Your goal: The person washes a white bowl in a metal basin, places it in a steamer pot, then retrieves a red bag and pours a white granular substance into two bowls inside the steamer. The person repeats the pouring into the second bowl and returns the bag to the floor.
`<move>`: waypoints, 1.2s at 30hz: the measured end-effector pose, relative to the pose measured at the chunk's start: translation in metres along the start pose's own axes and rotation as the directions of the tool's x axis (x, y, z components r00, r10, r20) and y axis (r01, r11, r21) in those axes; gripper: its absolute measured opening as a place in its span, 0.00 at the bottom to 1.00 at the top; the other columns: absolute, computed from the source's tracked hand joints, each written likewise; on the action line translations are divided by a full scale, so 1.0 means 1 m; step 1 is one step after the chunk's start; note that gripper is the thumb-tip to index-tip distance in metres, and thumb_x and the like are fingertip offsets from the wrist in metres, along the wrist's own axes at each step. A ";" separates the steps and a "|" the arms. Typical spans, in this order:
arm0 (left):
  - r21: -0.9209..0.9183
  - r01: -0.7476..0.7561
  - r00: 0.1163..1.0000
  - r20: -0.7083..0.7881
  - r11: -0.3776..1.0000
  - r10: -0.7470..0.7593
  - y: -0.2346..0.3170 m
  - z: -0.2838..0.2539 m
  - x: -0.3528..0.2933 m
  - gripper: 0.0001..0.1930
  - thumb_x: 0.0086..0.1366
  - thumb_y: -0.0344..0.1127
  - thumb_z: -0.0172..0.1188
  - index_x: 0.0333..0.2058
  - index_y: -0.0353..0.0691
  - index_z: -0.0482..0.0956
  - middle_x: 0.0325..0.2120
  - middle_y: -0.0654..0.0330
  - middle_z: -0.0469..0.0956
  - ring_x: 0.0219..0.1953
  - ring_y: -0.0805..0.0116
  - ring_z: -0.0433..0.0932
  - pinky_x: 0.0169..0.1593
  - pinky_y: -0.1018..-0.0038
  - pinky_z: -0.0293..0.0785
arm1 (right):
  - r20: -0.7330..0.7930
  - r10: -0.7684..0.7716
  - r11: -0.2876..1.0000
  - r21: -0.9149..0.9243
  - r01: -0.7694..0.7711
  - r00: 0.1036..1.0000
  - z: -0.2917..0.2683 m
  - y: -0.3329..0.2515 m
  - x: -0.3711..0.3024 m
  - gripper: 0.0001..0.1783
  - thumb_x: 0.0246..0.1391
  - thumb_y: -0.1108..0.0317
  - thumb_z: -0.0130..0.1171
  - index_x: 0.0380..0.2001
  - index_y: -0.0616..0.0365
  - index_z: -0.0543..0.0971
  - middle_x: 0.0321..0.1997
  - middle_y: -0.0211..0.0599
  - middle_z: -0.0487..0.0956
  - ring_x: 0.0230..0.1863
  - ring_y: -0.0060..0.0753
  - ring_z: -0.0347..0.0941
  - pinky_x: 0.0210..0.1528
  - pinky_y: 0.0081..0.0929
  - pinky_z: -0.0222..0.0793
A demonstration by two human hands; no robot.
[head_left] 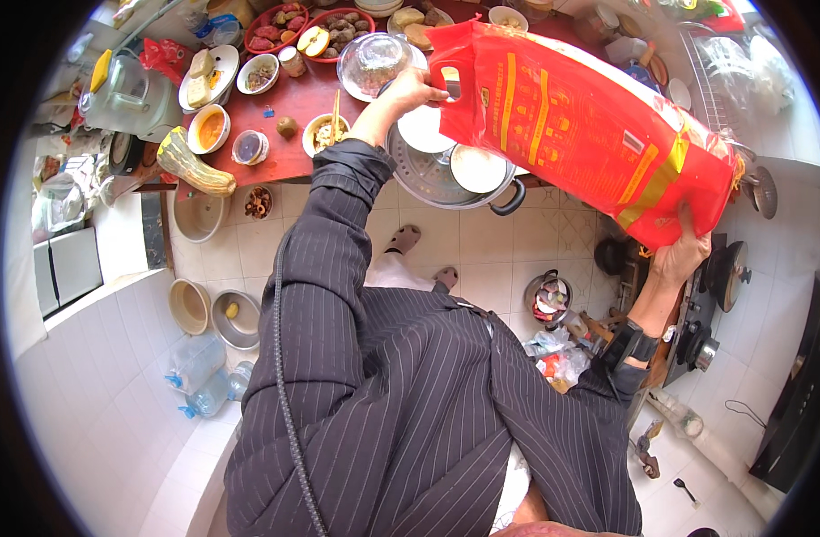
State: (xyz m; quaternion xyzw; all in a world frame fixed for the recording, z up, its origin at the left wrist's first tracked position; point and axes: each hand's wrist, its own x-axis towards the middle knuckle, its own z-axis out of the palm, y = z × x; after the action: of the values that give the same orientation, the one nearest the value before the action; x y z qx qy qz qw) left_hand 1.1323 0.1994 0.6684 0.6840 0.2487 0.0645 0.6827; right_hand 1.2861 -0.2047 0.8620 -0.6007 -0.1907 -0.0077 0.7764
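A large red plastic bag [571,125] with yellow print is held slantwise across the upper right. My left hand [412,91] is closed at its narrow end, beside the cut-out handle. My right hand [683,255] grips its lower right corner from beneath. Below the narrow end stands a metal steamer pot [408,176] with a black side handle, partly covered by the bag. Two white bowls sit in the pot: a nearer bowl [479,168] and a farther bowl [423,132]. Whatever is in the bag is hidden.
The red table [293,98] bears a bowl with chopsticks [325,132], a bowl of orange food [209,129], a long squash [191,166] and red baskets. Basins [235,318] and water jugs [195,376] are on the left; a pot [548,298] stands on the floor to the right.
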 end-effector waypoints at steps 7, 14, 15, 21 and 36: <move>0.109 -0.027 0.998 0.051 0.994 0.021 0.007 0.007 0.008 0.13 0.58 0.28 0.63 0.42 0.35 0.82 0.34 0.60 0.83 0.34 0.73 0.80 0.42 0.75 0.77 | -0.065 0.058 0.998 0.039 -0.056 0.996 -0.033 0.023 -0.006 0.22 0.50 0.82 0.64 0.50 0.67 0.75 0.52 0.40 0.79 0.50 0.34 0.76 0.55 0.35 0.73; 0.189 -0.132 0.991 0.048 0.973 0.125 -0.002 0.014 0.022 0.16 0.55 0.33 0.67 0.43 0.38 0.83 0.29 0.62 0.83 0.29 0.76 0.78 0.32 0.75 0.75 | -0.131 0.089 0.993 0.090 -0.078 0.987 -0.053 0.038 -0.017 0.22 0.50 0.82 0.64 0.50 0.65 0.75 0.52 0.41 0.78 0.52 0.35 0.76 0.57 0.38 0.72; 0.198 -0.151 0.988 0.045 0.968 0.145 -0.002 0.015 0.023 0.16 0.54 0.33 0.67 0.43 0.38 0.83 0.29 0.62 0.83 0.30 0.75 0.78 0.33 0.75 0.75 | -0.126 0.092 0.993 0.084 -0.082 0.988 -0.054 0.038 -0.018 0.22 0.50 0.82 0.64 0.50 0.65 0.76 0.52 0.40 0.78 0.51 0.35 0.76 0.57 0.37 0.72; 0.154 -0.114 0.993 0.032 0.981 0.110 0.011 0.017 0.015 0.17 0.54 0.30 0.68 0.44 0.35 0.82 0.34 0.60 0.84 0.36 0.74 0.81 0.42 0.73 0.76 | -0.123 0.045 0.999 0.029 -0.041 0.991 -0.049 0.030 -0.013 0.22 0.49 0.82 0.65 0.50 0.65 0.76 0.51 0.39 0.79 0.50 0.34 0.76 0.56 0.36 0.72; 0.090 -0.129 0.990 -0.051 0.988 0.134 0.029 0.007 -0.016 0.17 0.57 0.29 0.65 0.46 0.30 0.80 0.34 0.58 0.82 0.36 0.73 0.81 0.43 0.75 0.77 | -0.076 0.062 0.995 0.082 -0.056 0.995 -0.029 0.025 -0.016 0.23 0.49 0.81 0.66 0.50 0.64 0.76 0.51 0.38 0.79 0.51 0.33 0.76 0.55 0.34 0.72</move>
State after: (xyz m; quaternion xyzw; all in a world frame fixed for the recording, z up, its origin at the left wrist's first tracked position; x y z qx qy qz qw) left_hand 1.1289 0.1874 0.7001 0.7257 0.2249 0.1180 0.6395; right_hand 1.2853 -0.2282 0.8282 -0.5737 -0.1423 -0.0007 0.8066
